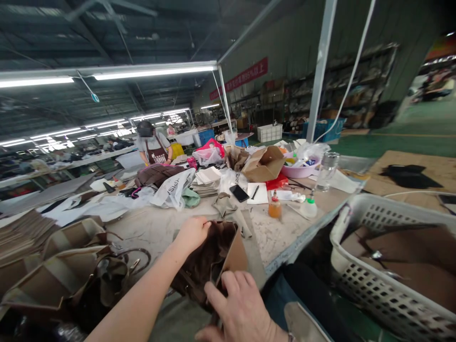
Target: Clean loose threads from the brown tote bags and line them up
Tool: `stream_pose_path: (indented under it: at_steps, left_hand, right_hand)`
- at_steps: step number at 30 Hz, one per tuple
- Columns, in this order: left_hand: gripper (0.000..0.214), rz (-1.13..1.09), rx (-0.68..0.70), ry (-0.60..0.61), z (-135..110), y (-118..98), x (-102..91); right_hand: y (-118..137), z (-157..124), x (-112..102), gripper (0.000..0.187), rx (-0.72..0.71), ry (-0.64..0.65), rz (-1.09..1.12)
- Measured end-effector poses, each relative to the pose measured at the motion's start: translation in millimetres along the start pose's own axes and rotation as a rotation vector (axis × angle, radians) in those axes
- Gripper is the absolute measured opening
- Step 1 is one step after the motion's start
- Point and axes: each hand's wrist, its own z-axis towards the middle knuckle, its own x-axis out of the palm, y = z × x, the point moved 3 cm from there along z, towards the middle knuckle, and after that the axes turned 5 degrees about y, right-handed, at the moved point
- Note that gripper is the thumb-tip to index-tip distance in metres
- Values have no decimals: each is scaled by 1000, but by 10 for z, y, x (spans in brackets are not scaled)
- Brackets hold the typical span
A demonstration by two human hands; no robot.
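Observation:
A dark brown fabric piece (203, 266) with a tan stiff panel lies at the near edge of the worktable (160, 228). My left hand (192, 233) is closed on its upper edge, fingers curled over the fabric. My right hand (239, 308) pinches its lower right corner, thumb and fingers pressed against the tan panel. Both hands hold the same piece, just above the table edge.
Tan and brown bag parts (64, 270) pile up at the left. A phone (239, 193), glue bottles (275, 208), a clear jar (327, 171), a pink basin (301, 168) and plastic bags crowd the far table. A white basket (388, 294) stands at right. A person in an apron (155, 145) works beyond.

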Motion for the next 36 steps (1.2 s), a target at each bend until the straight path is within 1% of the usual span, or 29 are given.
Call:
stream_pose_path:
  at_steps: [2,4,5,6,8,10,11,13,15,19,21,22,24,26,27,29,30,31,33,34,36]
  left_hand:
    - [30,0,-29,3,-6,-2,-28]
    - [30,-10,-59,-1,-22,16,-77]
    - [29,-19,-75,1,-37,35,-108]
    - [28,-32,-90,7,-60,59,-142]
    - [25,-75,-121,31,-133,123,-212]
    - [24,-146,-162,76,-236,198,-264]
    - [24,-188,-184,103,-294,236,-276]
    - [24,-284,-227,153,-406,308,-267]
    - [24,-367,-266,182,-498,372,-221]
    - [20,-562,-350,217,-630,484,-83]
    - [20,-600,-362,240,-711,531,-51]
    - [20,-574,-358,250,-764,553,-54]
    - [20,-466,-332,271,-897,593,-88]
    - [20,-294,-309,284,-1041,623,-148]
    - [20,-192,-305,269,-1104,633,-187]
    - [24,-4,-279,171,-1176,617,-284]
    - [30,60,-239,102,-1178,581,-333]
    - [38,89,-174,34,-1158,527,-377]
    - [47,56,15,-54,-1055,371,-435]
    - [47,15,116,-74,-980,283,-450]
    - [41,-83,272,-80,-809,114,-453]
  right_hand:
    - [-60,-49,-149,50,49,17,47]
    - [-157,-88,-299,33,109,-14,65]
    - [-219,-100,-363,30,134,-38,67]
    - [-289,-106,-414,31,148,-63,69]
    - [-447,-98,-472,42,161,-98,87]
    - [-618,-69,-471,54,202,-119,139]
    - [-698,-49,-452,58,233,-128,166]
    - [-828,2,-387,58,286,-129,206]
    - [-916,64,-306,56,315,-112,241]
    - [-1035,187,-176,50,400,-35,369]
    - [-1060,250,-179,36,358,-13,386]
    - [-1067,282,-202,28,317,-13,381]
    - [-1090,346,-276,17,255,-48,362]
    - [-1120,414,-355,17,230,-90,342]
    - [-1128,451,-381,17,213,-98,330]
    - [-1121,526,-385,16,165,-79,311]
    - [-1108,560,-363,15,144,-61,308]
    - [-1092,589,-329,13,132,-49,311]
    - [-1065,632,-245,12,141,-59,327]
    - [-1057,645,-203,12,156,-75,336]
    - [-1051,660,-137,14,180,-104,357]
